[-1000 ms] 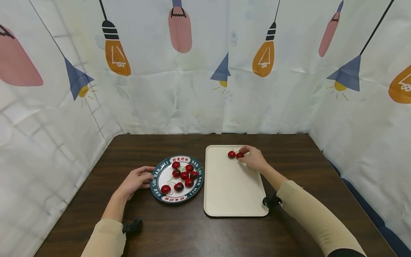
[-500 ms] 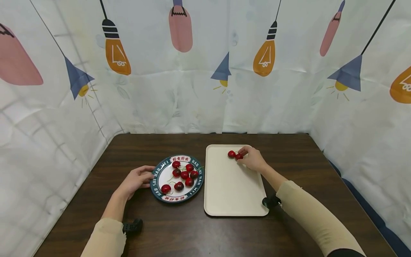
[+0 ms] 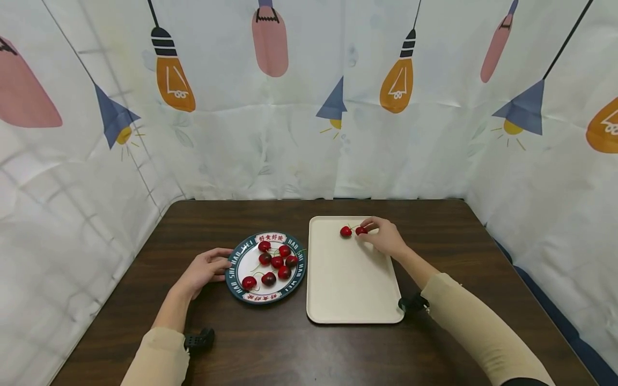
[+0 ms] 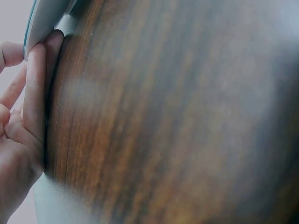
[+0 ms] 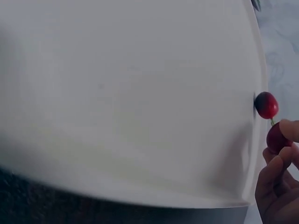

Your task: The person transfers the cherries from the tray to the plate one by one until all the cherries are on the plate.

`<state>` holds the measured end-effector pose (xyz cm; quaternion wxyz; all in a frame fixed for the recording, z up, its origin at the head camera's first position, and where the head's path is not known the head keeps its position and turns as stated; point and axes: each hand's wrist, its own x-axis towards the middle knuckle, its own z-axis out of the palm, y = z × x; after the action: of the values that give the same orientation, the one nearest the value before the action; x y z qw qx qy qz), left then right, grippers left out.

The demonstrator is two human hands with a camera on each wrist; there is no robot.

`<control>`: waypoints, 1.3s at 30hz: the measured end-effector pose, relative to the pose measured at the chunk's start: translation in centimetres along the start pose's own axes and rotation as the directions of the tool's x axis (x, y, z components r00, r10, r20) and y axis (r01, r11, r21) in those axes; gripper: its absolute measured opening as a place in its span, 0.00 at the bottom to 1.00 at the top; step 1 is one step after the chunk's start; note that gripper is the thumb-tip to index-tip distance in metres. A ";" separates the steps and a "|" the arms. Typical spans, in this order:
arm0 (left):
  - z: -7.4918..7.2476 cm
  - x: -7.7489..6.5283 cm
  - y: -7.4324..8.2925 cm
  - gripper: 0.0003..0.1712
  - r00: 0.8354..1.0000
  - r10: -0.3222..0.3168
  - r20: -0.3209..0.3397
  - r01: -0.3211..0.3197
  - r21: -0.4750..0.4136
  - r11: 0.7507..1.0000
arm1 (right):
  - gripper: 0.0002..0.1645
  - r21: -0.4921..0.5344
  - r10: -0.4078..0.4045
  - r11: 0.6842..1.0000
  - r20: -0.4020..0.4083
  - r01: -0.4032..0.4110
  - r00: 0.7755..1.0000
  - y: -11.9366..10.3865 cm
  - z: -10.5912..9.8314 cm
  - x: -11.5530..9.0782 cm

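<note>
In the head view my right hand (image 3: pixel 383 236) pinches a dark red cherry (image 3: pixel 361 230) at the far end of a cream tray (image 3: pixel 352 284). Another cherry (image 3: pixel 345 231) lies on the tray just left of it. The right wrist view shows the pinched cherry (image 5: pixel 276 139) between thumb and fingers, its green stem towards the other cherry (image 5: pixel 266 105). On the left, my left hand (image 3: pixel 206 272) grips the rim of a round plate (image 3: pixel 233 279) with a blue-green lettered border. Seen from the left wrist, fingers (image 4: pixel 35 93) reach under the plate's edge (image 4: pixel 39 28).
Several cherries (image 3: pixel 277 262) with stems lie on the plate. Plate and tray stand side by side on a dark wooden table (image 3: pixel 270 343). A white printed curtain (image 3: pixel 289 155) hangs round the table's back and sides.
My right hand has shifted slightly with its cherry, and a small gap now shows between the two cherries on the tray. The left hand and plate have stayed in place.
</note>
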<state>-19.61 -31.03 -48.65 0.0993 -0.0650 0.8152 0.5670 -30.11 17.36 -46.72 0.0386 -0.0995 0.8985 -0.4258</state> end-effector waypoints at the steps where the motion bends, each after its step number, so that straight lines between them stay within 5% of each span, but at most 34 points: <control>1: 0.0 0.0 0.0 0.30 1.000 0.000 -0.001 0.000 -0.002 1.000 | 0.19 0.009 0.003 1.000 0.001 -0.003 1.000 0.0 0.0 0.0; 13: 0.0 0.1 -0.1 0.30 1.000 -0.005 -0.002 0.005 -0.004 1.000 | 0.19 0.038 0.014 0.999 0.035 -0.015 0.999 -1.1 -0.2 -0.3; 39: -0.1 0.0 -0.1 0.30 1.000 0.001 0.003 -0.001 -0.009 1.000 | 0.17 0.167 -0.099 0.982 0.090 0.083 0.991 -5.3 1.3 -0.3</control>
<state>-19.60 -31.14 -48.68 0.1000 -0.0643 0.8125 0.5708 -28.80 13.13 -43.48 0.0711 -0.1577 0.8522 -0.4939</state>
